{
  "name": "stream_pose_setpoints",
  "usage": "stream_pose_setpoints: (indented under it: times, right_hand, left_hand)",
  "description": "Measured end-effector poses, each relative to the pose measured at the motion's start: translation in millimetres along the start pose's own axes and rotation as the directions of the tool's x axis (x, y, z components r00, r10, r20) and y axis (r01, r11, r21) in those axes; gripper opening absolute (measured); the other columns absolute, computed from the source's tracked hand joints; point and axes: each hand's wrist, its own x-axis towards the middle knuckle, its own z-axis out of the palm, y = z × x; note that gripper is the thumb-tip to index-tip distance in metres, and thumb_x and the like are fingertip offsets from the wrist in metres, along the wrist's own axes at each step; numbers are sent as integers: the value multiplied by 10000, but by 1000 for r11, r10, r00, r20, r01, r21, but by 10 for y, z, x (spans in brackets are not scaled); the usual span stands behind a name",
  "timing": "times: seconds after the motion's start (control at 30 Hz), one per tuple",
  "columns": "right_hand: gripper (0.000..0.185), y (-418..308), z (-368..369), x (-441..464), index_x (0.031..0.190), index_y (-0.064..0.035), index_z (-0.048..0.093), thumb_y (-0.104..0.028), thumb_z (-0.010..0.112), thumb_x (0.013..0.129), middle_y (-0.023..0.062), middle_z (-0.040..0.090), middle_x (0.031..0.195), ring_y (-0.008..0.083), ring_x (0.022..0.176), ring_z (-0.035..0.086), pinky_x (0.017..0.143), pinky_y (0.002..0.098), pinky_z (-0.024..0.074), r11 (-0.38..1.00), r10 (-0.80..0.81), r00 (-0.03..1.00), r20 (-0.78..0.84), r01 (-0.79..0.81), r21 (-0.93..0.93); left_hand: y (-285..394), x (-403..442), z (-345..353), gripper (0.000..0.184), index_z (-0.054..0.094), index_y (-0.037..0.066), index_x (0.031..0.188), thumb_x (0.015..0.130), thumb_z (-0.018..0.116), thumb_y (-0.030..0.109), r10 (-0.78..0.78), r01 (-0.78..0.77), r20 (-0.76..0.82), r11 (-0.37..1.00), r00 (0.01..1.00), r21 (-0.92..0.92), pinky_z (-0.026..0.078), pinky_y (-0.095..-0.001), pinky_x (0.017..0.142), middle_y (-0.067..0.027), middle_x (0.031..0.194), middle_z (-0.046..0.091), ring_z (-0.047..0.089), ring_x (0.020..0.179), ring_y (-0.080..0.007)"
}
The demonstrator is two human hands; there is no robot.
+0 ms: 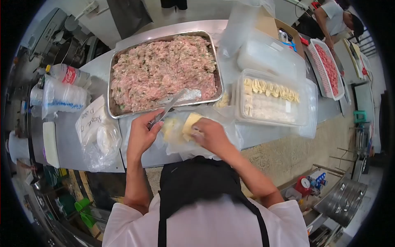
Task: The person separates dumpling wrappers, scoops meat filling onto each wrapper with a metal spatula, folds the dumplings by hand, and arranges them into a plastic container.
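My left hand (143,132) is closed around a narrow metal spreading knife (170,103), its blade pointing up over the near edge of a metal tray (218,68). Pink minced filling (160,68) with green flecks fills most of that tray. Pinched in my right hand (210,135) is a pale yellow dough wrapper (191,123). More wrappers (169,125) lie to its left on a clear plastic bag (177,149), slightly blurred. Right of the tray, a clear plastic container (269,119) holds a row of folded dumplings (271,88), with paler ones in front.
A bag with handwriting (96,136), a white block (50,144) and a red-labelled bottle (70,75) stand at left. Plastic lids (267,55) lie behind the container. Another person (335,20) works at far right near a basket of red meat (327,68).
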Motion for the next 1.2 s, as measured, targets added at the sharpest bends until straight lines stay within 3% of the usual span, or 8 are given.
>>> stream_pose_setpoints:
  times: [0.27,0.37,0.43,0.5,0.6,0.87,1.0,1.2]
  right_hand:
    - [143,294,407,54,766,-18,708,-152,757,774,135,678,798,354,782,662,676,442,526,981,139,987,86,-125,-149]
    - [140,451,300,43,821,-19,716,-156,738,809,139,692,796,335,712,660,661,408,518,978,172,983,71,-179,108]
    - [161,637,276,9,883,-29,712,-179,736,828,133,696,793,313,686,650,658,384,506,670,427,855,294,-517,532]
    - [181,665,302,-64,896,-39,694,-182,765,808,108,679,784,300,662,636,647,370,496,665,427,857,289,-514,542]
    - [205,304,287,-110,903,-45,681,-154,793,769,76,643,861,246,687,612,659,358,501,996,84,996,-17,-84,10]
    - [151,228,371,-75,835,-52,675,-181,744,797,90,635,885,320,868,613,712,453,514,980,123,990,63,-111,-165]
    - [121,312,379,-85,858,-43,696,-160,705,833,110,668,879,312,837,648,720,435,523,985,171,985,-6,-171,-8]
    - [241,439,212,-6,1113,14,670,-150,650,939,163,723,967,243,794,724,702,341,572,742,528,846,74,-502,445]
  left_hand:
    - [-312,-42,-83,366,692,76,1221,861,668,15,-57,57,-22,998,998,10,525,-363,776,-195,1048,712,680,862,-279]
    - [-304,117,-63,327,721,84,1166,849,649,42,83,-94,44,904,996,417,522,-432,766,-206,987,695,666,846,-356]
    - [-174,320,39,307,735,90,1118,830,641,45,139,-166,91,867,986,470,516,-462,772,-212,941,687,656,841,-379]
    - [-31,568,185,289,749,96,1070,811,632,48,198,-243,142,820,970,518,510,-492,778,-217,895,679,646,837,-402]
    - [-4,1015,580,199,745,45,932,782,615,36,335,-367,169,718,927,592,528,-484,755,-212,816,677,670,824,-389]
    - [393,1424,369,137,702,-2,851,737,628,18,275,-483,400,576,874,659,531,-502,760,-225,843,672,676,866,-402]
    - [333,1600,466,147,694,1,878,756,614,15,466,-376,73,601,882,705,536,-502,757,-239,851,674,676,852,-410]
    - [125,1252,712,193,698,12,957,812,572,33,318,-532,431,586,844,611,539,-511,771,-248,926,675,673,885,-409]
